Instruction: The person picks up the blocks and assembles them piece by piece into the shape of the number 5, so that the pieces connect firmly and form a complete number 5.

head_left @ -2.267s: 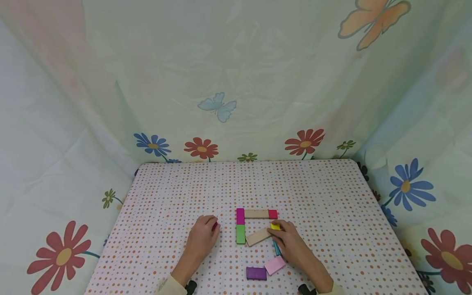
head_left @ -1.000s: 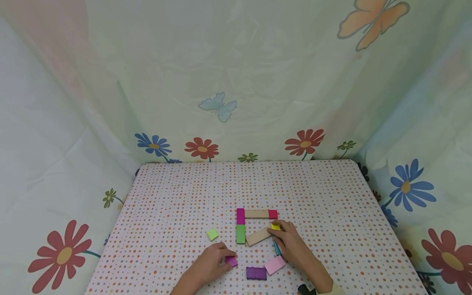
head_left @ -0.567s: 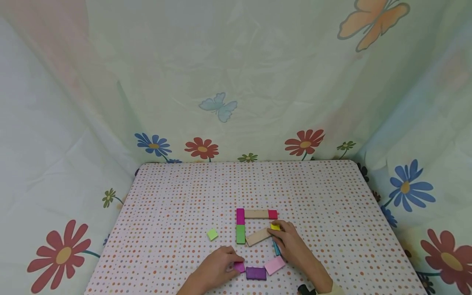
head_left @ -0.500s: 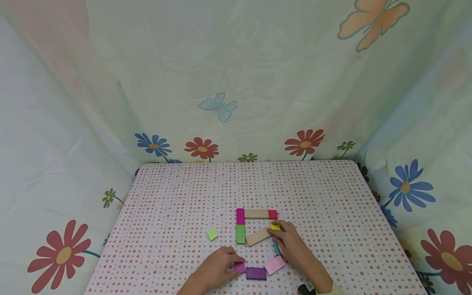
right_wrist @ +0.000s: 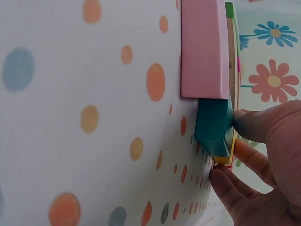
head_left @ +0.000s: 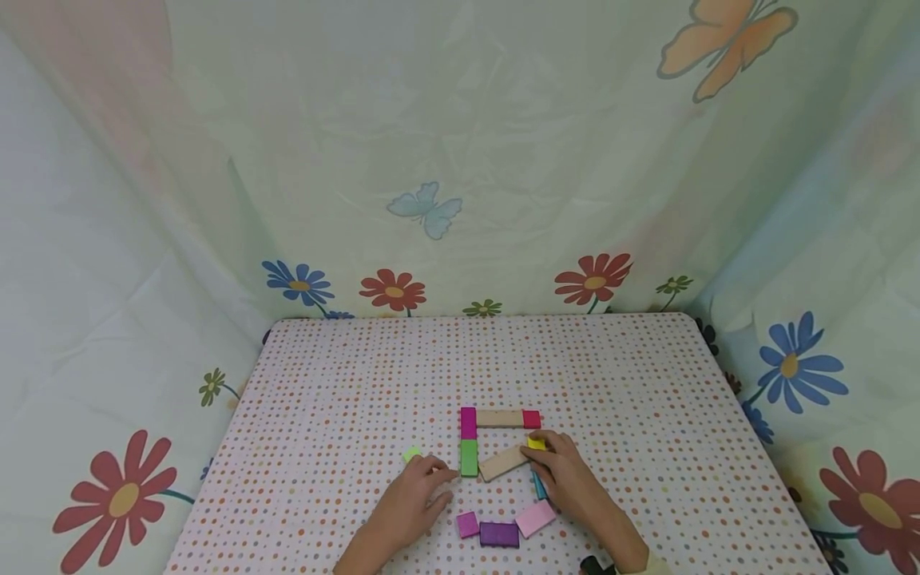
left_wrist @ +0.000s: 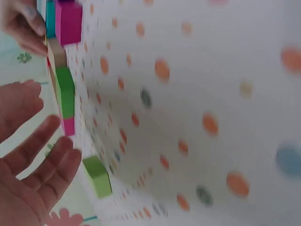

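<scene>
My left hand [head_left: 408, 497] is held with its fingers spread and nothing between them, beside a light green block [head_left: 411, 454] that it partly covers. In the left wrist view the fingertips [left_wrist: 68, 162] are apart from that light green block [left_wrist: 97, 176]. With bent fingers my right hand [head_left: 571, 475] grips the yellow block [head_left: 536, 442], its thumb touching the teal block [right_wrist: 214, 125] in the right wrist view. A tan plank [head_left: 503, 463] reaches from the green block [head_left: 469, 458] to the right hand. The small magenta block [head_left: 467, 525] adjoins the purple block [head_left: 499, 534].
A pink block [head_left: 535, 518] lies angled between the purple and teal blocks. Another tan plank [head_left: 499, 418] lies between a magenta block [head_left: 468, 422] and a red block [head_left: 531, 419]. Dotted cloth covers the table [head_left: 345, 375]; flowered sheets hang around it.
My left hand set the light green block down, then placed the small magenta block beside the purple one. It has let go and moved up and left. The right hand stays put.
</scene>
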Demonstrator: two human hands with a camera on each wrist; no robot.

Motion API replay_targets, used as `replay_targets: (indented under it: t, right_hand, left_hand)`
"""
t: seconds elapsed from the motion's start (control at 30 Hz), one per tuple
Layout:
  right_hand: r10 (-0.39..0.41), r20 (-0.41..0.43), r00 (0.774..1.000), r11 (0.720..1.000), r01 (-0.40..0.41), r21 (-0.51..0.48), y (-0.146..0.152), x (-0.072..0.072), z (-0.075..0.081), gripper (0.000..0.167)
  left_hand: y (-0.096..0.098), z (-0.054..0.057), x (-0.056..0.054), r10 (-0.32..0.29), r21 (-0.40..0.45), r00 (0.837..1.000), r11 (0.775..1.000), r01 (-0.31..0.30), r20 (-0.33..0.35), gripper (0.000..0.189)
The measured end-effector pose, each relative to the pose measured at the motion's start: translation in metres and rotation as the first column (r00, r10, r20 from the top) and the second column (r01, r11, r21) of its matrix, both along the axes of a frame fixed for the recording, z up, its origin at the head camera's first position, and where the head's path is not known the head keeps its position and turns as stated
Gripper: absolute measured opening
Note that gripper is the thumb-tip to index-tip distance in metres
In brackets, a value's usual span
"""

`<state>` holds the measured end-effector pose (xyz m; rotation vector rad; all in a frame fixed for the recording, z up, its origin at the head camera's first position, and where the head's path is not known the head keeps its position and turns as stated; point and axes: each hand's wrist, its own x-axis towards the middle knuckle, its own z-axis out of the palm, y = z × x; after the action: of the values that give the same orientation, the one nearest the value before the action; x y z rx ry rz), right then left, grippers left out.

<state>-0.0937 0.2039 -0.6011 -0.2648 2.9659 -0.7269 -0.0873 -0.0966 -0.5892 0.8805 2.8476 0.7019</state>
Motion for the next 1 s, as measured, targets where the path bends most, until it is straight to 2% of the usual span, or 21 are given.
replay_targets:
  t: [0.07,0.17,0.27,0.33,0.47,0.57,0.67,0.87,1.0]
  right_hand:
    - [-0.001,-0.005,1.0,1.0,0.001,-0.001,0.0,0.0,0.0,0.031]
    - [0.001,-0.014,1.0,1.0,-0.001,-0.004,0.001,0.0,0.0,0.031]
    - [0.008,-0.018,1.0,1.0,-0.008,-0.007,0.002,0.0,0.001,0.031]
    - [0.013,-0.018,1.0,1.0,-0.013,-0.007,0.002,0.0,0.001,0.031]
    - [0.015,-0.01,1.0,1.0,-0.015,-0.013,0.002,0.0,0.001,0.031]
    - [0.01,-0.002,1.0,1.0,-0.01,-0.018,0.001,0.001,0.001,0.031]
    - [0.005,0.006,1.0,1.0,-0.005,-0.02,0.001,0.001,0.002,0.031]
    - [0.01,0.006,1.0,1.0,-0.01,-0.025,0.001,0.001,0.001,0.031]
    - [0.016,-0.009,1.0,1.0,-0.016,-0.019,0.002,0.0,-0.001,0.031]
  left_hand:
    - [-0.005,0.001,-0.008,0.044,0.013,0.995,0.999,-0.043,-0.093,0.028]
    - [-0.013,0.0,-0.019,0.117,0.019,0.974,0.993,-0.116,-0.195,0.026]
    - [-0.019,-0.003,-0.027,0.19,0.02,0.954,0.982,-0.19,-0.231,0.023]
    - [-0.022,-0.004,-0.03,0.231,0.019,0.949,0.972,-0.232,-0.217,0.023]
    - [-0.024,-0.007,-0.031,0.282,0.015,0.951,0.959,-0.283,-0.129,0.02]
    - [-0.023,-0.009,-0.03,0.298,0.01,0.953,0.955,-0.297,-0.06,0.02]
    - [-0.022,-0.01,-0.028,0.301,0.0,0.953,0.954,-0.301,-0.019,0.025]
    - [-0.017,-0.011,-0.022,0.288,0.001,0.957,0.958,-0.288,-0.026,0.028]
    - [-0.012,-0.004,-0.014,0.256,0.038,0.966,0.966,-0.254,-0.029,0.027]
